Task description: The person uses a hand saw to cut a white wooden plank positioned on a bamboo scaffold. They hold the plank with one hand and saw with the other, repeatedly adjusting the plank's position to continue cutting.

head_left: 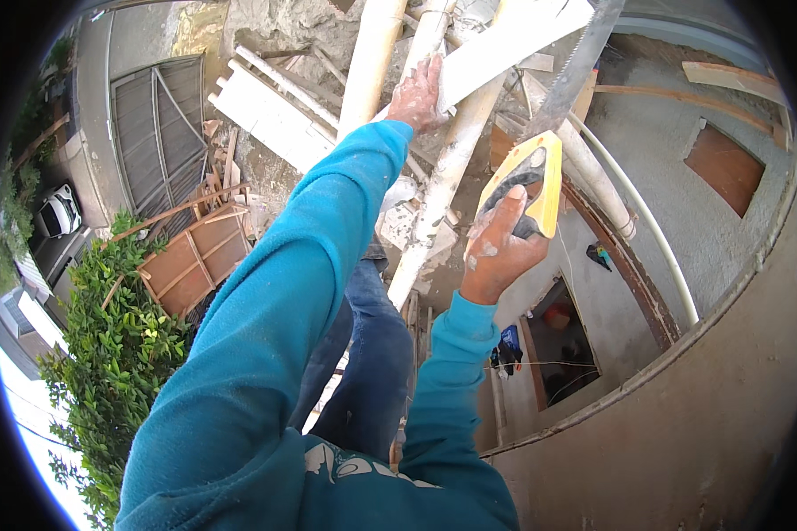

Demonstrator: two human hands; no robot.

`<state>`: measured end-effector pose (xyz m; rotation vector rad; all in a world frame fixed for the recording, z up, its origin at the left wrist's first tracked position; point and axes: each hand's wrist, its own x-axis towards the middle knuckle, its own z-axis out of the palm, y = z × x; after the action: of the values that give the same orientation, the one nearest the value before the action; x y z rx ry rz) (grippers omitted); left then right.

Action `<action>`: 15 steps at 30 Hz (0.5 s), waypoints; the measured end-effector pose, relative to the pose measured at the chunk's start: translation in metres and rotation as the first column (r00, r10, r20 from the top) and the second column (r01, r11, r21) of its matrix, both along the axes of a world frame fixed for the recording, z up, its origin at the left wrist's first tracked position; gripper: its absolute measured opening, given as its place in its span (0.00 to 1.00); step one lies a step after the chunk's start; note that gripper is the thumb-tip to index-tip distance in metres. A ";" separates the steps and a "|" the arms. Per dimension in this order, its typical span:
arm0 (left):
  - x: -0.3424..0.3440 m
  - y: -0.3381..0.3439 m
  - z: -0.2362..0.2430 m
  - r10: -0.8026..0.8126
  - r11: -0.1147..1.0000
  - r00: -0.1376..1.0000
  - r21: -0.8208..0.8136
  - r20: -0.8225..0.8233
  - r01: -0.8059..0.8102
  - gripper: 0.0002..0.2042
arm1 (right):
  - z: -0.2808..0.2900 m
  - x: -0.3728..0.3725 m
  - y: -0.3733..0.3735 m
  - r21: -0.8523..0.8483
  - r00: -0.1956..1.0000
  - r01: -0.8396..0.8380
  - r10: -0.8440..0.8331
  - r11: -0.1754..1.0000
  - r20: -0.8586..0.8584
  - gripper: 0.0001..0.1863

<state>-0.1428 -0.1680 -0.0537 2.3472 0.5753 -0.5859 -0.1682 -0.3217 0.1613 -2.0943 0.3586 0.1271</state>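
My right hand [505, 248] is wrapped round the yellow and black handle of a handsaw [542, 181], whose toothed metal blade points up and away to the right. The blade passes close to the far end of a long white board [505, 49]; whether its teeth touch the wood I cannot tell. My left hand [419, 96], dusty with white, grips the board near its close end. Under the board run pale round poles [460, 146], smeared with plaster.
Below lies rubble with white planks [270, 119] and scrap wood. A brown wooden panel [202, 261] leans by a leafy bush [124, 345] on the left. A curved concrete wall [682, 416] closes the right side, near a pale pipe [642, 208] and a dark opening [565, 350].
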 end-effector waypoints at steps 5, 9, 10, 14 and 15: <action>-0.005 -0.007 -0.005 0.006 0.996 0.998 0.086 0.066 -0.011 0.56 | 0.004 0.007 0.000 0.122 0.994 0.113 -0.114 0.986 -0.002 0.20; 0.000 -0.004 0.005 0.018 0.999 0.999 0.028 0.034 -0.019 0.54 | 0.001 0.007 -0.009 0.088 0.992 0.118 -0.114 0.989 -0.051 0.22; -0.002 -0.004 0.003 0.018 0.999 0.999 0.043 0.048 -0.020 0.54 | 0.001 0.007 -0.010 0.083 0.993 0.114 -0.110 0.990 -0.051 0.22; -0.006 -0.009 -0.004 0.007 0.995 0.996 0.100 0.089 -0.016 0.53 | -0.006 0.010 -0.015 0.036 0.998 0.069 -0.070 0.997 0.011 0.22; -0.007 -0.009 -0.006 -0.001 0.993 0.995 0.117 0.103 -0.011 0.53 | -0.009 0.010 -0.016 0.017 0.998 0.051 -0.052 0.999 0.042 0.22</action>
<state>-0.1502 -0.1771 -0.0596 2.4693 0.5825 -0.4365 -0.1584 -0.3375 0.1525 -2.0672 0.3843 0.0541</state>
